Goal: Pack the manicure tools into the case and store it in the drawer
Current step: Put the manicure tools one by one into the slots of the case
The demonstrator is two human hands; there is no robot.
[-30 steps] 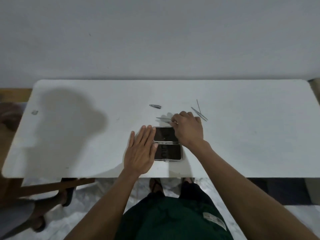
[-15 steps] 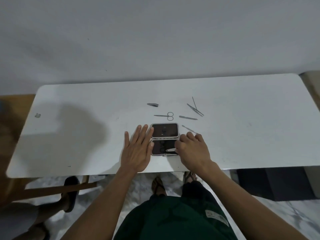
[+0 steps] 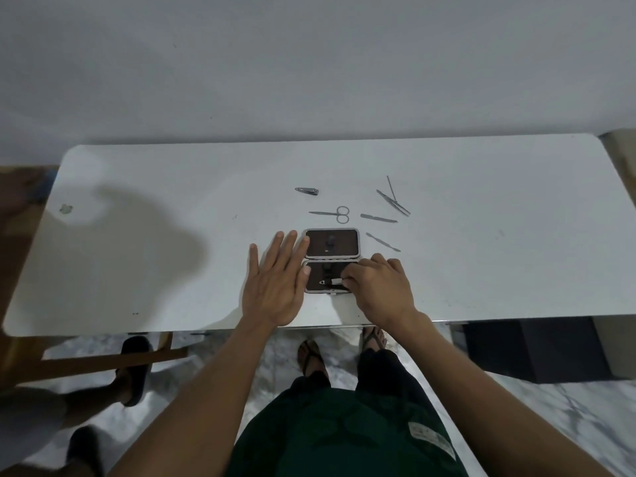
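Observation:
The manicure case (image 3: 332,243) lies open on the white table (image 3: 481,263), dark lining up, in two halves. My left hand (image 3: 275,280) rests flat with fingers spread against the case's left edge. My right hand (image 3: 378,287) pinches a small nail clipper (image 3: 331,282) lying in the near half of the case. Loose on the table beyond the case are a second nail clipper (image 3: 307,191), small scissors (image 3: 334,213), a nail file (image 3: 378,218), a thin pusher (image 3: 382,242) and tweezers with a thin probe (image 3: 393,201).
A wall rises right behind the table. Under the table's front edge are my sandalled feet (image 3: 340,346), a wooden chair frame (image 3: 103,359) and another person's leg at the left. A dark box (image 3: 530,349) stands on the floor at the right.
My right hand came back from the tools beyond the case to its near half, bringing the small clipper into it. The left hand stayed flat beside the case. The camera shifted slightly.

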